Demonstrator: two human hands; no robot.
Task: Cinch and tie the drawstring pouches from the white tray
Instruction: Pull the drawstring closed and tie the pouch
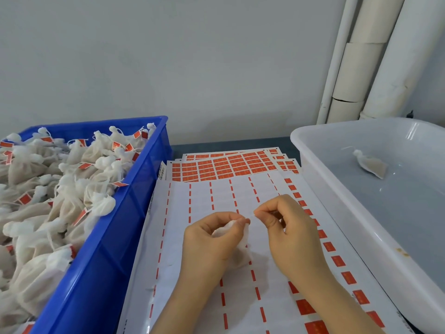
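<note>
My left hand (212,239) grips a small white drawstring pouch (237,251) by its gathered neck, over the label sheets at the table's middle. My right hand (286,227) pinches the pouch's thin string (251,215) between thumb and forefinger, just right of the neck. The string runs short between the two hands. Most of the pouch is hidden behind my left hand. The white tray (313,150) stands at the right with one more pouch (370,163) lying in it.
A blue crate (125,213) at the left is heaped with several tied pouches carrying red tags. White label sheets (216,196) with red stickers cover the table between crate and tray. White pipes (366,56) run up the wall at the back right.
</note>
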